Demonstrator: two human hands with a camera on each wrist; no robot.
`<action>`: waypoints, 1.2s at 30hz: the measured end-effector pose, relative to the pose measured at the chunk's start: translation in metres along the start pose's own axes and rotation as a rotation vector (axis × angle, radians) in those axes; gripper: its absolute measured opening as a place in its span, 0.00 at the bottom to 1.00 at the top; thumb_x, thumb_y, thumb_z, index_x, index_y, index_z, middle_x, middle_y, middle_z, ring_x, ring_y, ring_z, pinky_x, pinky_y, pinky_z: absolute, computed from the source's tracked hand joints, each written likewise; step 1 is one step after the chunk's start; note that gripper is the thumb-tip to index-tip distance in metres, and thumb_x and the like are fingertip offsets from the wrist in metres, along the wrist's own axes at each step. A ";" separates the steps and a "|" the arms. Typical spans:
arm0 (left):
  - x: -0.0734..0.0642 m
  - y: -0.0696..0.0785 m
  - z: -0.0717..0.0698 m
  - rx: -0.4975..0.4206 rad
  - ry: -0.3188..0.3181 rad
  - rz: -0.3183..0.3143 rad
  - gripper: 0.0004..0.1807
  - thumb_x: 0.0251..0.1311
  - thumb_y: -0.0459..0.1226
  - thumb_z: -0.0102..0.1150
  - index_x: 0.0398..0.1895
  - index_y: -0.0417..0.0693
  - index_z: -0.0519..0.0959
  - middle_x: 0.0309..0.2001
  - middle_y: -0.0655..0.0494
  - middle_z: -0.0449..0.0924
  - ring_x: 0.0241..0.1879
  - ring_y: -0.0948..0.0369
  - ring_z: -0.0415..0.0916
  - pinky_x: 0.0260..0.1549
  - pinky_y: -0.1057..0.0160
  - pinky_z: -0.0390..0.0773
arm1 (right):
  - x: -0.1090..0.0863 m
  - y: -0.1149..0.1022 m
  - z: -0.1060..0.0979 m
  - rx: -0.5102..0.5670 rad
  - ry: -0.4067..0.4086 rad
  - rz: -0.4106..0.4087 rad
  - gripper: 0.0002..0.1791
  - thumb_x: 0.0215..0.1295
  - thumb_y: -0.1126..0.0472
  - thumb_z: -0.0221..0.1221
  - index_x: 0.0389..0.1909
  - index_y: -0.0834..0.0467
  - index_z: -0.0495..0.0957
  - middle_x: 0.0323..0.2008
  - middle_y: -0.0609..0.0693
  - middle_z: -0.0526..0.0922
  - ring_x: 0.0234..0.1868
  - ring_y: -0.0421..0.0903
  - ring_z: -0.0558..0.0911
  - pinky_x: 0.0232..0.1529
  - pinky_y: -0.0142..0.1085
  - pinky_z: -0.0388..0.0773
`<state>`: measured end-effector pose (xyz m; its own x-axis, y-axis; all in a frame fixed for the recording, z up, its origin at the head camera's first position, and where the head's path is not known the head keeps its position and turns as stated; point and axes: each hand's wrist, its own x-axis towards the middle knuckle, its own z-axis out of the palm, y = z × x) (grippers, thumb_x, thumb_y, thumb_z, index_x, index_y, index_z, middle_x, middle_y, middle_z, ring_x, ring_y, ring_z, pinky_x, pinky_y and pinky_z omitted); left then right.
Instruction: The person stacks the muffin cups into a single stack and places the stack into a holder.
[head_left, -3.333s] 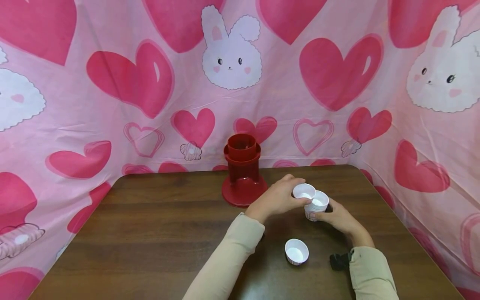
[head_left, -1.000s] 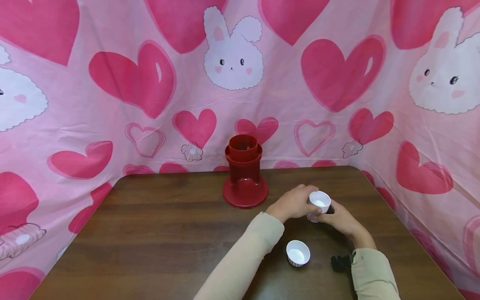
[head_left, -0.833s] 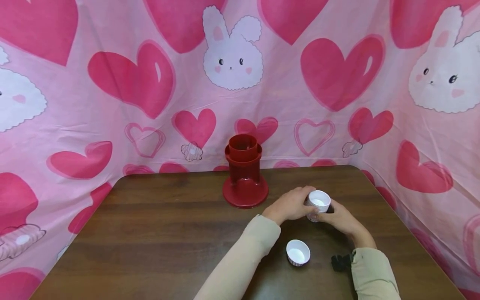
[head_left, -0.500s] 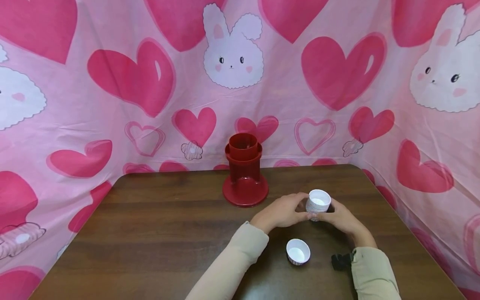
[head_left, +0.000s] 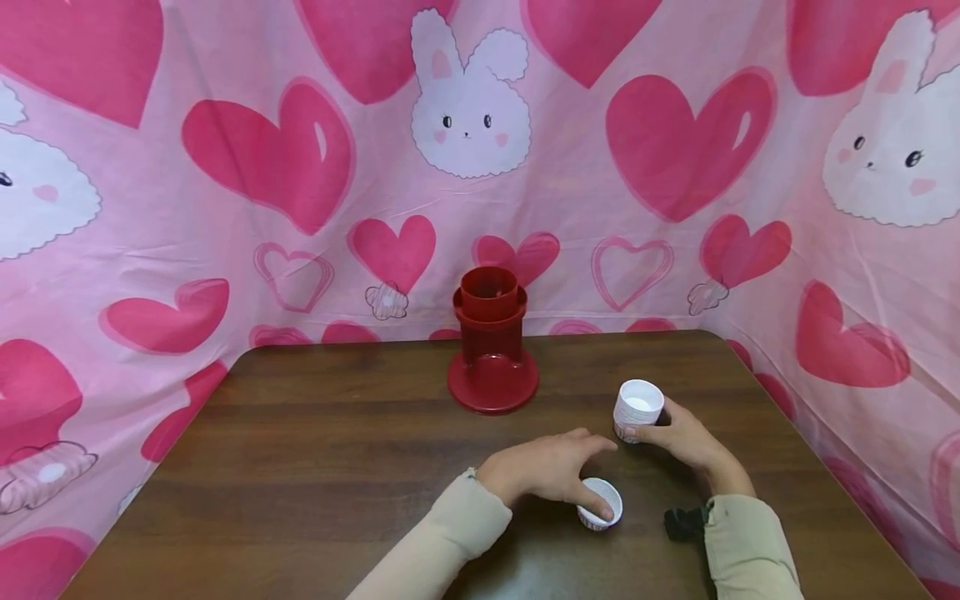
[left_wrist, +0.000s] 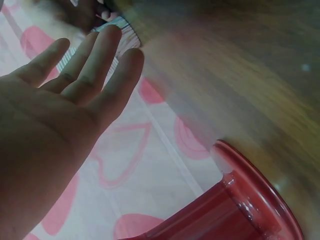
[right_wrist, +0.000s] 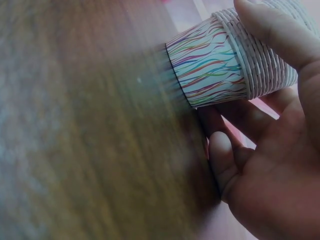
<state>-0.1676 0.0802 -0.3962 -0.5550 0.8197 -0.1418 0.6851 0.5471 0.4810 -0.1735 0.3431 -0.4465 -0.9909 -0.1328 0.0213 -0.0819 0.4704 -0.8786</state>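
On the table's right half stands an upright stack of paper cups (head_left: 637, 407). My right hand (head_left: 693, 442) grips it, thumb at the front and fingers behind. In the right wrist view the lowest cup shows coloured wavy lines, with several rims nested above it. A single paper cup (head_left: 607, 490) stands upright nearer to me. My left hand (head_left: 547, 468) is over its left side, and the thumb overlaps the cup's mouth in the head view. In the left wrist view the fingers (left_wrist: 85, 75) are extended and spread, holding nothing.
A red cylinder-shaped stand (head_left: 492, 383) with a round base and an open top is at the back of the wooden table (head_left: 315, 467). A black object (head_left: 684, 523) sits at the right sleeve's cuff. Pink heart-patterned cloth (head_left: 300, 167) hangs around the table.
My left hand has set the paper cup it held onto the stack, let go and come nearer to me, over the single cup. My right hand stays on the stack.
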 end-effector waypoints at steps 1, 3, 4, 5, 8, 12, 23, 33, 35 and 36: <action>-0.002 0.000 0.001 0.005 -0.008 -0.001 0.46 0.52 0.58 0.74 0.73 0.58 0.68 0.60 0.66 0.71 0.53 0.72 0.71 0.53 0.69 0.72 | 0.000 0.000 0.000 -0.001 0.001 0.003 0.38 0.62 0.59 0.70 0.67 0.71 0.65 0.53 0.62 0.80 0.52 0.52 0.77 0.56 0.49 0.72; -0.006 0.000 0.004 0.012 -0.018 -0.001 0.47 0.50 0.58 0.76 0.73 0.58 0.67 0.61 0.66 0.70 0.54 0.72 0.70 0.54 0.69 0.71 | 0.000 0.000 0.000 0.001 -0.004 0.009 0.39 0.62 0.59 0.70 0.67 0.71 0.64 0.54 0.62 0.79 0.53 0.53 0.77 0.56 0.49 0.72; -0.007 -0.001 0.006 0.014 -0.020 0.000 0.47 0.50 0.57 0.76 0.73 0.57 0.67 0.61 0.65 0.70 0.54 0.71 0.70 0.55 0.69 0.71 | 0.000 0.000 0.000 0.001 -0.006 0.013 0.39 0.62 0.58 0.70 0.67 0.71 0.64 0.54 0.63 0.79 0.53 0.54 0.77 0.57 0.50 0.71; -0.009 -0.002 0.008 0.017 -0.019 0.002 0.48 0.50 0.57 0.76 0.73 0.57 0.67 0.61 0.65 0.70 0.55 0.71 0.70 0.55 0.69 0.71 | -0.001 0.000 0.000 0.000 -0.007 0.019 0.39 0.62 0.58 0.70 0.68 0.71 0.64 0.55 0.63 0.79 0.54 0.55 0.76 0.58 0.51 0.71; -0.013 -0.005 0.012 0.018 -0.012 -0.005 0.47 0.49 0.55 0.78 0.72 0.57 0.68 0.58 0.65 0.71 0.53 0.71 0.72 0.54 0.69 0.72 | -0.002 -0.001 0.000 0.006 -0.019 0.032 0.40 0.62 0.57 0.70 0.68 0.71 0.62 0.56 0.64 0.78 0.56 0.57 0.76 0.60 0.56 0.69; -0.017 -0.007 0.016 0.003 0.008 -0.015 0.45 0.49 0.54 0.78 0.71 0.60 0.69 0.54 0.66 0.72 0.49 0.72 0.73 0.52 0.69 0.73 | -0.002 -0.002 0.001 0.013 -0.023 0.036 0.41 0.63 0.57 0.70 0.69 0.71 0.62 0.57 0.65 0.77 0.57 0.59 0.75 0.61 0.58 0.68; -0.015 -0.001 0.021 0.073 0.064 0.026 0.37 0.50 0.52 0.78 0.65 0.62 0.75 0.50 0.67 0.74 0.45 0.72 0.73 0.45 0.71 0.73 | -0.002 -0.003 -0.004 0.004 -0.012 0.037 0.41 0.63 0.57 0.70 0.70 0.70 0.62 0.57 0.65 0.77 0.57 0.58 0.75 0.61 0.57 0.68; -0.016 -0.002 0.019 0.021 0.083 0.021 0.29 0.53 0.48 0.77 0.58 0.57 0.79 0.46 0.69 0.76 0.41 0.72 0.72 0.43 0.73 0.72 | -0.001 -0.003 -0.003 0.006 -0.026 0.058 0.43 0.63 0.56 0.70 0.70 0.71 0.60 0.59 0.66 0.76 0.59 0.61 0.74 0.62 0.61 0.66; -0.016 -0.004 0.019 0.018 0.086 0.029 0.29 0.53 0.46 0.77 0.58 0.55 0.79 0.47 0.68 0.78 0.42 0.72 0.73 0.45 0.73 0.72 | -0.001 -0.002 -0.002 0.007 -0.024 0.048 0.42 0.63 0.56 0.70 0.70 0.71 0.61 0.58 0.66 0.77 0.58 0.60 0.75 0.62 0.59 0.67; -0.015 -0.005 0.019 0.020 0.088 0.034 0.29 0.54 0.45 0.77 0.59 0.53 0.79 0.48 0.67 0.78 0.43 0.72 0.73 0.46 0.73 0.72 | 0.000 -0.002 -0.001 0.006 -0.023 0.045 0.42 0.63 0.56 0.70 0.70 0.71 0.61 0.57 0.65 0.77 0.57 0.59 0.75 0.62 0.58 0.68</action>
<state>-0.1535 0.0680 -0.4125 -0.5697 0.8204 -0.0488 0.7132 0.5230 0.4668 -0.1731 0.3431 -0.4441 -0.9908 -0.1321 -0.0293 -0.0368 0.4715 -0.8811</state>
